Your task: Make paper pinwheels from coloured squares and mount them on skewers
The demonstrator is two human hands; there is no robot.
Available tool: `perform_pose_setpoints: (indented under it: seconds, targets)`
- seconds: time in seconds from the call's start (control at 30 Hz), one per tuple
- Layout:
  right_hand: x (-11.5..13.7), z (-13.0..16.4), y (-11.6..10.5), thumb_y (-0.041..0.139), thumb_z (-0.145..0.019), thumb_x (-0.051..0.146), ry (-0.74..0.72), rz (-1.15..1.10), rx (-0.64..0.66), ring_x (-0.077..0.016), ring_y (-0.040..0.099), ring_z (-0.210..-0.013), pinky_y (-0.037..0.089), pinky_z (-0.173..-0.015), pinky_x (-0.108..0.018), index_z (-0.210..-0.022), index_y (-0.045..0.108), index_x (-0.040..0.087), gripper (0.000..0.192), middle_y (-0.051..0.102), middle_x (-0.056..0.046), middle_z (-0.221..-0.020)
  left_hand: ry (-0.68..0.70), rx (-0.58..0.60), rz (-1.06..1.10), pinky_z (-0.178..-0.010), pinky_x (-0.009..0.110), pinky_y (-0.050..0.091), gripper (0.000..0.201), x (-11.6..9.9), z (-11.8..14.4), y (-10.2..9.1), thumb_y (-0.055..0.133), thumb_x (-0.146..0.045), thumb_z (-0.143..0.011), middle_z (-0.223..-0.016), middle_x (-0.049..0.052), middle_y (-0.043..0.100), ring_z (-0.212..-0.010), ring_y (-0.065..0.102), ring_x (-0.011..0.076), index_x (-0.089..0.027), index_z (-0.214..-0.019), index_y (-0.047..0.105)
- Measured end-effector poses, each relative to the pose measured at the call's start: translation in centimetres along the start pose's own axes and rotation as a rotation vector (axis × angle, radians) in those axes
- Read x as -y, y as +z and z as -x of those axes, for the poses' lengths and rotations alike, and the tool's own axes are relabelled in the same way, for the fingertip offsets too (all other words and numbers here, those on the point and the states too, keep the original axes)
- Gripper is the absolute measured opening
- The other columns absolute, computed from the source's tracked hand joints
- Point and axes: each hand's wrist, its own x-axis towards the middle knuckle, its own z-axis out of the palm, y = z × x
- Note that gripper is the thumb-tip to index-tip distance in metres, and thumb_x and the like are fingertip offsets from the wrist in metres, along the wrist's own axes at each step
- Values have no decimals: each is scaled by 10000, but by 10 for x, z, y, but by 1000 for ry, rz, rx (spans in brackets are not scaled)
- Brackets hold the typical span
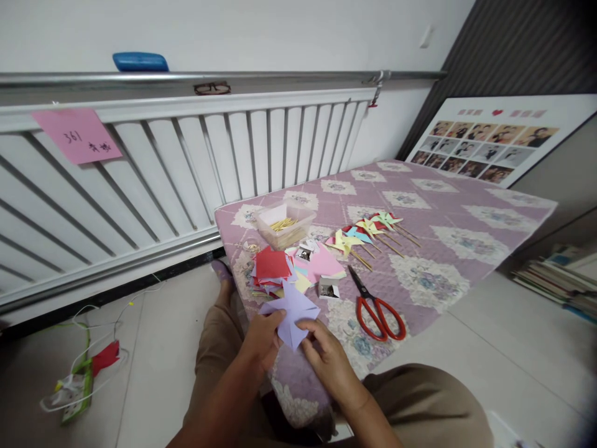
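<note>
A lavender paper square (295,311), cut in from its corners, is held between my two hands above the near edge of the table. My left hand (265,336) pinches its left side with the thumb on top. On the lower right, my right hand (326,358) grips the same paper with thumb and fingers. Just beyond lies a pile of coloured paper squares (273,264), red uppermost. Two small open boxes (329,288) with tiny metal pieces sit beside the pile. Scissors with red handles (377,311) rest to the right of my hands, blades pointing away.
Several paper pinwheels (345,242) on sticks lie on the patterned tablecloth (424,280). A clear plastic box (285,224) holds thin sticks. A radiator (186,162) stands along the wall, and a photo board (485,140) leans at the far right. On the floor lies a power strip (79,389) with cables.
</note>
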Motion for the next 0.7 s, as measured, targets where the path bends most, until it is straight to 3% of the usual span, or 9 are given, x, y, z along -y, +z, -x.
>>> perform_pose_setpoints:
  seconds: [0.27,0.57,0.7]
  targets:
    - [5,0,-2,530,-875,229,34,-70,-60,-192,615,-818,480,-722,-278,-897,627,215,101,639,-38,-865,-9,55,7,-644,260,475,148,9,3,2,684,-186,-675,-735,22,671,-649,600,145,-154,-815,651]
    - [15,-4,-2,473,-911,333,140,-15,-101,-182,534,-685,421,-638,-274,-694,559,200,269,533,-8,-683,41,-26,-54,-614,258,467,157,14,11,10,684,-199,-674,-727,13,650,-638,586,142,-168,-819,634]
    - [14,-5,-3,497,-881,325,160,5,-139,-182,527,-664,416,-627,-274,-663,553,200,258,529,-3,-655,106,-49,-266,-625,277,482,221,17,15,12,648,-266,-690,-775,39,659,-691,611,171,-170,-886,610]
